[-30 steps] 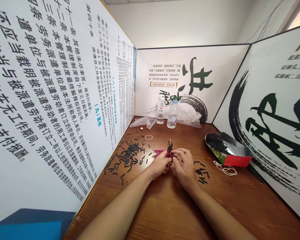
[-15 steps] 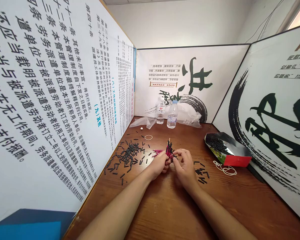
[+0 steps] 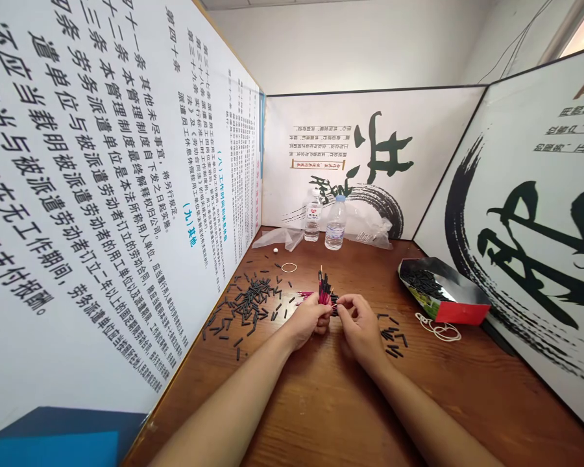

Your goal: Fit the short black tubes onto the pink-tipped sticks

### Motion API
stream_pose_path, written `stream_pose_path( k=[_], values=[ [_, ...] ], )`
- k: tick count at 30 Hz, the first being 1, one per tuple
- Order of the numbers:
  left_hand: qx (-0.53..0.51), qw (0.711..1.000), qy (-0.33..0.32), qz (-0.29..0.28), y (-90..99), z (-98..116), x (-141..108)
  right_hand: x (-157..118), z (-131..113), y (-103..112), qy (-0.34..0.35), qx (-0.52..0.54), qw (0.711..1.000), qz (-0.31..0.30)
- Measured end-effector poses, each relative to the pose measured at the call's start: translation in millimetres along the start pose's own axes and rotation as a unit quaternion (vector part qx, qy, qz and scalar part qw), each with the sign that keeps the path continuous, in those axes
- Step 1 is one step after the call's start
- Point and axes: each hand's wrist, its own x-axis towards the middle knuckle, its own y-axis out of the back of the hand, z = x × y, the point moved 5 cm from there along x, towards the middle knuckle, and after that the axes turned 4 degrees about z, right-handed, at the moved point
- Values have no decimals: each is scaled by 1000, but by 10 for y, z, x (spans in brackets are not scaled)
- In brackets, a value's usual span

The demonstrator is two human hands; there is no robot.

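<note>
My left hand (image 3: pixel 310 322) is closed around a bundle of thin magenta sticks (image 3: pixel 325 285) with black upper parts and a few golden tips, held roughly upright. Close beside it, my right hand (image 3: pixel 361 327) pinches with thumb and forefinger at the bundle's right side, on what looks like a thin pale band; the fingers partly hide it. More magenta sticks lie on the table behind the hands, partly covered. Many short black tubes (image 3: pixel 253 301) are scattered left of my left hand, and a smaller group of black tubes (image 3: pixel 393 337) lies right of my right hand.
A white rubber band (image 3: pixel 289 267) lies beyond the tubes. To the right, an open box (image 3: pixel 460 310) holds black tubes, with several pale rubber bands (image 3: pixel 438 327) before it. Two water bottles (image 3: pixel 335 224) and clear plastic bags (image 3: pixel 282 239) stand at the back. Printed panels (image 3: pixel 282 194) enclose the table.
The bundle in my left hand has tilted slightly left and stands more upright. My right hand stays at its side, its fingers shifted a little.
</note>
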Motion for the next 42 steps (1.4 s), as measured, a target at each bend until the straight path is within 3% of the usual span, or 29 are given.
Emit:
stream_pose_path(
  k=[6,20,27,42],
  values=[
    [24,1000,-13,2,-21,40,-42,-9,4,-60,-30,26,998,-44],
    [27,999,0,19,-15,37,-32,4,27,-108,-30,44,996,-73],
    [20,1000,16,-2,-17,15,-17,16,62,-59,-47,78,996,-17],
    [49,999,-4,16,-33,38,-38,0,172,-75,-76,89,993,-12]
  ],
)
